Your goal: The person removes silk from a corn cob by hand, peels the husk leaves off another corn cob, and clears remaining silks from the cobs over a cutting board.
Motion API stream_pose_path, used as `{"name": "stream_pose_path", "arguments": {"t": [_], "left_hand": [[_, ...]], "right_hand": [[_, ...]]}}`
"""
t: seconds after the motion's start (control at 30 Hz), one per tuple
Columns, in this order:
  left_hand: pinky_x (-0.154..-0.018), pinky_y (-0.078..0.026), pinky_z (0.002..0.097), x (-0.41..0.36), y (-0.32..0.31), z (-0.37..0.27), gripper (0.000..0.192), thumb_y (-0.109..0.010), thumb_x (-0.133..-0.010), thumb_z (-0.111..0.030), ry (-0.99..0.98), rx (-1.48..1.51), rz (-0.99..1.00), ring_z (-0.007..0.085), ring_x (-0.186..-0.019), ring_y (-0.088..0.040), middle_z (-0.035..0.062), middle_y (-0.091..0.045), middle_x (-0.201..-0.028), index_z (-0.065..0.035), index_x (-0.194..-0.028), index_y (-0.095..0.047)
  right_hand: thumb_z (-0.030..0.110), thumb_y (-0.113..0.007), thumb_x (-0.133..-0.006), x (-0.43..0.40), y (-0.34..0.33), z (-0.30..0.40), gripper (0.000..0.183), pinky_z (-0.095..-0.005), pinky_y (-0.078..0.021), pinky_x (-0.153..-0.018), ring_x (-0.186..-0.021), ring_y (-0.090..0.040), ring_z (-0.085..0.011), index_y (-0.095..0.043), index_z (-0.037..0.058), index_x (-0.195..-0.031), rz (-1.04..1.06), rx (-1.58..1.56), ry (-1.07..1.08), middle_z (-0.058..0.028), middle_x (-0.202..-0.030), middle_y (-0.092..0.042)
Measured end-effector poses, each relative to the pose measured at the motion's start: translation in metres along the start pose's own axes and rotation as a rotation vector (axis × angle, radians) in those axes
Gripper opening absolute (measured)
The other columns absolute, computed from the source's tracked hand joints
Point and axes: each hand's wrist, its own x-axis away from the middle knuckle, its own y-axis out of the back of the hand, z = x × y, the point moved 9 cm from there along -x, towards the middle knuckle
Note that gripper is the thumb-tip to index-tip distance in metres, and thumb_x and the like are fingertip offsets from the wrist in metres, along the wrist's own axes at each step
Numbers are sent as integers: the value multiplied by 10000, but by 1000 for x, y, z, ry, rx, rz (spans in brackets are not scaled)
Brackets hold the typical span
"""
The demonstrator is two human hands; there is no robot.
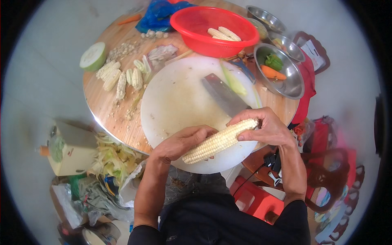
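A husked ear of pale corn (220,141) is held at a slant above the near part of a round white cutting board (177,101). My left hand (186,141) wraps its lower left end, the fingers partly hidden behind it. The upper right end sits between the thumb and fingers of my right hand (266,127). On the board, just beyond my right hand, lies a cleaver (225,95) with a broad dark blade; its handle is hidden by that hand. A green corn husk leaf (233,79) rests beside the blade.
Behind the board, a red plastic basket (214,50) holds several ears of corn. Steel bowls stand at the right, the nearest bowl (295,82) with a carrot (273,73) and green pepper (274,62). Corn pieces (111,79) and a cut gourd (93,56) lie left. Husks (116,159) are heaped below the table.
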Motion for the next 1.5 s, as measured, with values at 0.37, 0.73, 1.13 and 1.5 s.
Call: {"name": "stream_pose_path", "arguments": {"t": [0.37,0.73,1.13,1.5], "left_hand": [[-945,-503,294,-11,-5,10,453,-552,-1079,-283,50,168,-51,129,-1110,-611,59,-636,-1245,1,-1431,-529],[-1110,-399,335,9,9,1,611,-668,-988,-244,-61,117,-86,202,-1305,-530,128,-574,-1417,40,-1487,-460],[-1155,-348,375,30,9,-27,703,-782,-893,-149,-196,21,-126,223,-1350,-490,133,-548,-1431,43,-1482,-449],[-923,-500,435,82,16,-91,607,-815,-731,-57,-343,-1180,-699,372,-1070,-595,154,-640,-1165,-72,-1311,-634]], "right_hand": [[77,-784,-893,-14,9,8,105,-260,-519,-775,-891,-658,-107,-772,-7,-954,-69,23,52,-97,-1025,-753],[146,-666,-987,-4,60,-17,305,-297,-547,-854,-913,-706,-169,-634,-77,-1193,-520,-121,12,-153,-1057,-751],[55,-677,-975,-20,10,-5,238,-308,-593,-820,-848,-738,-178,-698,-71,-1175,-291,-351,96,-109,-1025,-722],[114,-722,-869,10,28,-41,332,-439,-542,-902,-1036,-672,-372,-680,19,-1183,-512,848,-49,-182,-1118,-672]]}}
